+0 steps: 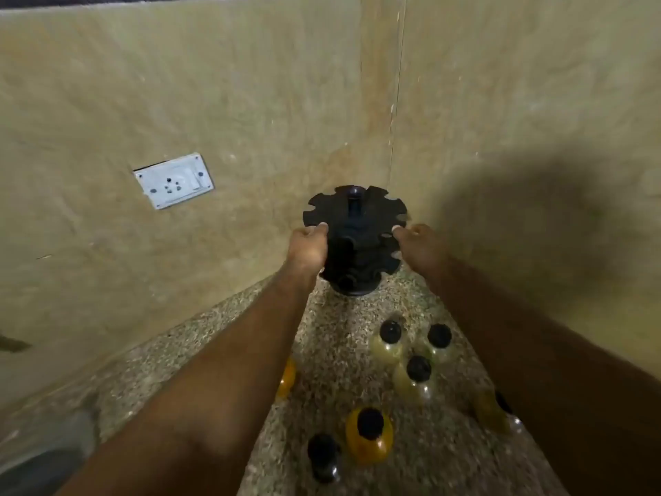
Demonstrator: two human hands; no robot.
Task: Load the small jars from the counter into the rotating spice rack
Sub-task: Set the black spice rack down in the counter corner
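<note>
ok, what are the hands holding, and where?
Both grip the black rotating spice rack by the rim of its top slotted disc: left hand on the left edge, right hand on the right edge.

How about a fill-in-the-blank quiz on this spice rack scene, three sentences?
1. On the spice rack, the left hand and right hand grip the ____ tier.
2. The jars on the counter have ____ lids.
3. The wall socket is on the rack's ____ side.
Missing words: top; black; left.
</note>
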